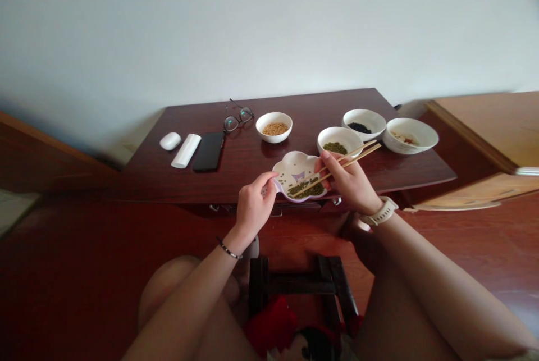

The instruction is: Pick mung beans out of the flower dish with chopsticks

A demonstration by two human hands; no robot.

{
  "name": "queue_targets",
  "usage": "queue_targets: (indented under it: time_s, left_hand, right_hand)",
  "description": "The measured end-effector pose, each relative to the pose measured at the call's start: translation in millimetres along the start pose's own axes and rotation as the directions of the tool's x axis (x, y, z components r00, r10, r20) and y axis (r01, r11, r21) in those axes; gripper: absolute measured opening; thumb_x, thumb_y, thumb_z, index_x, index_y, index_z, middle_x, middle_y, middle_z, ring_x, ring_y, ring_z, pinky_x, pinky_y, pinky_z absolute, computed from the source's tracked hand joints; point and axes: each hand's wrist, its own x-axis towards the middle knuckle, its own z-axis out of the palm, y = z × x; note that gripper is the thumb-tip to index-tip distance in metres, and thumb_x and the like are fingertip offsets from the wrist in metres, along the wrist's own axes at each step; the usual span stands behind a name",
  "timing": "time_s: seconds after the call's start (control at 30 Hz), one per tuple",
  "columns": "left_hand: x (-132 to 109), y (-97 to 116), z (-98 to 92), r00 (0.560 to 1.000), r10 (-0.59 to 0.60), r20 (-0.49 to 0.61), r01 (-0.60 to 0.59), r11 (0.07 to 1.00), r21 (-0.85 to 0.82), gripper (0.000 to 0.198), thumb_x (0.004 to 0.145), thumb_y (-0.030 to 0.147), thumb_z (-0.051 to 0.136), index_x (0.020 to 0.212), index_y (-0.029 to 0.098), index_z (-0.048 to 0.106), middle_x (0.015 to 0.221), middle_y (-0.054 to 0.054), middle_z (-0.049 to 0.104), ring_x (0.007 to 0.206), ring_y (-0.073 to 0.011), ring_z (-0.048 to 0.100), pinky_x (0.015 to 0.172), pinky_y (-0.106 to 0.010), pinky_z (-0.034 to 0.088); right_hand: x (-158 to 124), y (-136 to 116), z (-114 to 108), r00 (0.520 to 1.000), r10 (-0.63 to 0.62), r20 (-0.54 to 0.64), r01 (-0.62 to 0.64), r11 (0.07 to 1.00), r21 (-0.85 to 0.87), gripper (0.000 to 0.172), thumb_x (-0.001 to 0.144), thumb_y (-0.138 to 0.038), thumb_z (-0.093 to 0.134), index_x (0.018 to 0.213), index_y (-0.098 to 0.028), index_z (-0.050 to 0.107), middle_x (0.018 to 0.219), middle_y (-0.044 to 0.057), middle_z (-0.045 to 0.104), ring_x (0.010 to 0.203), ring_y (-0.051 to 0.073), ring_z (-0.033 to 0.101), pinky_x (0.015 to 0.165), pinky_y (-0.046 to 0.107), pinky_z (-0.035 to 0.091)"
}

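Observation:
A white scalloped, flower-shaped plate point(285, 173) with a small purple motif sits at the front edge of the table, holding a patch of green mung beans point(305, 187). My left hand point(254, 207) grips the plate's left rim with its fingers. My right hand point(345, 181) holds a pair of wooden chopsticks point(344, 163), their tips reaching down to the beans. Just beyond the chopsticks stands a white bowl of mung beans point(339, 141). Whether the chopsticks pinch any bean is too small to tell.
Farther back on the dark wooden table point(303, 108) stand white bowls of black beans point(364, 123), yellow grains point(274, 127) and reddish pieces point(410, 135). At the left lie glasses point(238, 118), a phone point(209, 151), a white case point(186, 150) and a mouse point(170, 141).

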Motion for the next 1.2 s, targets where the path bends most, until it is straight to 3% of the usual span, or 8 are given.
queue_targets:
  time_s: [0.23,0.4,0.73,1.0,1.2]
  left_hand:
    - [-0.9,0.7,-4.1,1.000,0.007,-0.003,-0.007,0.999,0.032,0.025,0.108,0.020,0.058,0.122,0.024,0.078,0.116,-0.005,0.086,0.096,-0.0205,0.084,0.083,-0.027,0.063]
    - [-1.5,0.1,-6.4,1.000,0.008,-0.005,-0.008,0.999,0.042,0.026,0.109,0.024,0.057,0.123,0.025,0.078,0.117,-0.006,0.086,0.098,-0.0215,0.084,0.083,-0.028,0.064]
    - [-1.0,3.0,-6.7,1.000,0.018,0.000,-0.018,0.997,0.074,0.026,0.109,0.025,0.057,0.124,0.024,0.078,0.115,-0.006,0.086,0.095,-0.0212,0.084,0.083,-0.028,0.064]
    - [-1.4,7.6,-5.4,0.999,0.031,-0.012,-0.029,0.992,0.120,0.026,0.109,0.026,0.057,0.123,0.023,0.078,0.112,-0.006,0.087,0.092,-0.0210,0.084,0.081,-0.028,0.062]
    - [-2.0,12.9,-7.1,0.999,0.049,-0.018,-0.046,0.988,0.149,0.026,0.109,0.025,0.056,0.123,0.024,0.078,0.112,-0.005,0.087,0.092,-0.0209,0.083,0.083,-0.029,0.062]
  right_hand:
    - [6.0,-0.5,-13.6,0.996,0.069,-0.058,-0.068,0.998,0.014,0.050,0.102,-0.067,0.064,0.085,-0.021,0.070,0.061,0.001,0.063,0.049,0.014,0.056,0.045,0.026,0.039]
    - [7.4,-3.1,-22.7,0.995,0.007,-0.095,-0.012,0.999,-0.051,0.052,0.104,-0.067,0.062,0.083,-0.020,0.071,0.056,0.001,0.061,0.049,0.013,0.053,0.045,0.026,0.038]
    - [7.0,-0.6,-20.1,0.980,0.078,-0.185,-0.077,0.997,0.012,0.050,0.101,-0.065,0.068,0.078,-0.020,0.068,0.059,0.003,0.065,0.049,0.013,0.058,0.046,0.023,0.048]
    - [1.1,-14.2,-27.5,0.974,0.075,-0.215,-0.067,0.997,0.045,0.048,0.100,-0.064,0.070,0.077,-0.022,0.067,0.058,0.002,0.061,0.047,0.013,0.055,0.042,0.024,0.043]
    - [-6.8,-27.4,-34.2,0.984,0.055,-0.168,-0.066,0.996,-0.060,0.050,0.098,-0.067,0.070,0.077,-0.023,0.066,0.061,0.000,0.057,0.046,0.013,0.056,0.039,0.025,0.040]
